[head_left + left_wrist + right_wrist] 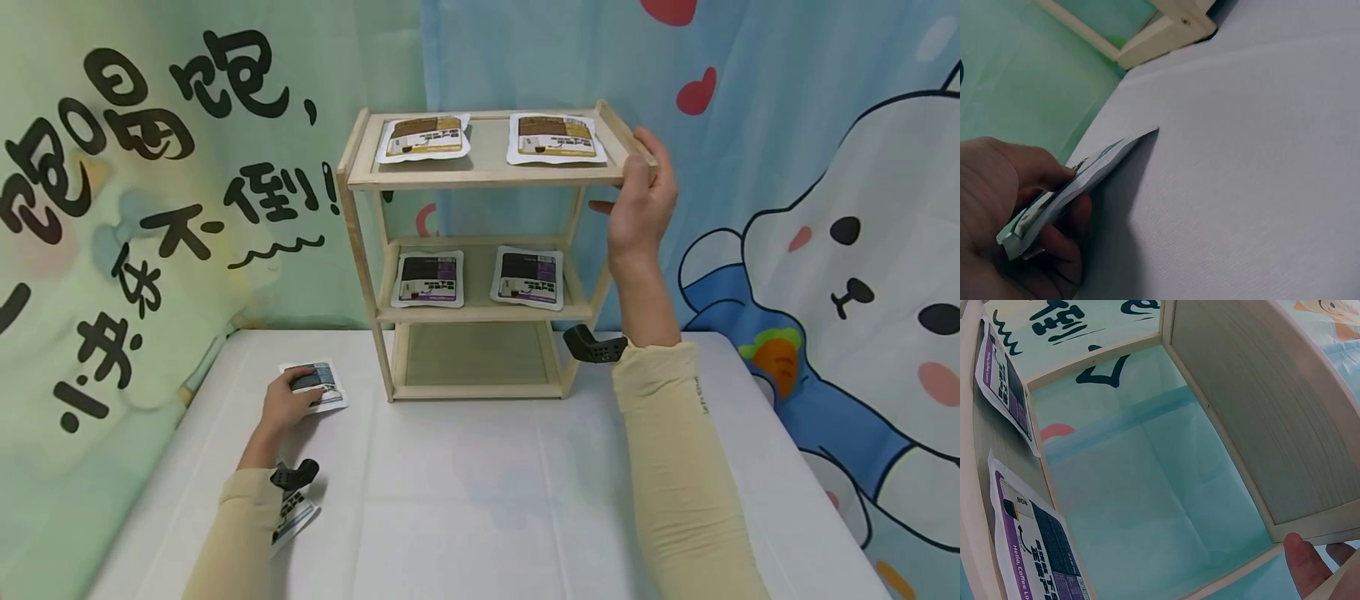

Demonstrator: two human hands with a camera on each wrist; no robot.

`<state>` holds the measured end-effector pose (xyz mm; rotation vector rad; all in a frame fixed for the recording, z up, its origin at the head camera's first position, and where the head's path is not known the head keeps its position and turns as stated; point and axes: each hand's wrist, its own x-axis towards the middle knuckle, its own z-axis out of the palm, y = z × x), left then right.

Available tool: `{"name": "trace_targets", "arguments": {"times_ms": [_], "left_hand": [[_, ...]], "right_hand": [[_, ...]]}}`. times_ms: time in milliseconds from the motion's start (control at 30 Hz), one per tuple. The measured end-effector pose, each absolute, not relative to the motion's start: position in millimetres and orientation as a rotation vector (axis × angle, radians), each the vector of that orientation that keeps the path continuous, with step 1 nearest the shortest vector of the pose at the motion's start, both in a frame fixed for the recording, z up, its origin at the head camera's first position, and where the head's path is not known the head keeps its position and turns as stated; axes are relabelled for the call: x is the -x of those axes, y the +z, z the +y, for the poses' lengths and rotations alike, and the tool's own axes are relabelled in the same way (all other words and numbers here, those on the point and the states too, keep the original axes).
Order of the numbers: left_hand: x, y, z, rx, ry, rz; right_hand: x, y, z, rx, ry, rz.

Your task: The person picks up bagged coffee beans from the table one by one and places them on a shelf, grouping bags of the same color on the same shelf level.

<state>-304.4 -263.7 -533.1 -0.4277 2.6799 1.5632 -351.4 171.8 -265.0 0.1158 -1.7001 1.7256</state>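
Observation:
My left hand (pixel 282 407) pinches a white coffee packet (pixel 327 387) with a dark blue-grey label, left of the three-tier wooden shelf (pixel 480 177). In the left wrist view the packet (pixel 1094 172) is tilted, its near end between thumb and curled fingers, casting a shadow on the cloth. My right hand (pixel 645 218) grips the shelf's top right corner; the right wrist view shows fingertips (pixel 1304 562) at that corner's underside. Two brown-labelled packets (pixel 557 139) lie on the top tier. The middle tier holds two purple-labelled ones (pixel 527 277).
Partly hidden under my left wrist, more packets (pixel 296 518) lie on the white tablecloth (pixel 450 492). The bottom tier (pixel 480 360) of the shelf shows a bare panel. Printed curtains (pixel 750 167) hang close behind the table and on its left.

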Motion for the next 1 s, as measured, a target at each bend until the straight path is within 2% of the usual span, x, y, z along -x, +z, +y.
{"name": "trace_targets", "arguments": {"times_ms": [200,400,567,767,1000], "left_hand": [[294.0,-535.6,-248.4,0.442,1.697,2.667],[272.3,-528.8,-230.7,0.328,1.917,2.691],[245.5,-517.3,-215.3,0.221,1.939,2.675],[213.3,-526.4,-186.8,0.124,1.939,2.677],[211.8,-539.4,-149.2,-0.025,1.995,2.625]], "right_hand": [[351.6,-265.9,171.8,-0.107,1.720,-1.704],[351.6,-266.5,173.4,-0.080,1.706,-1.717],[351.8,-265.3,172.0,-0.078,1.704,-1.718],[352.5,-264.9,170.3,-0.095,1.707,-1.719],[350.5,-265.3,172.1,-0.086,1.721,-1.712]]}}
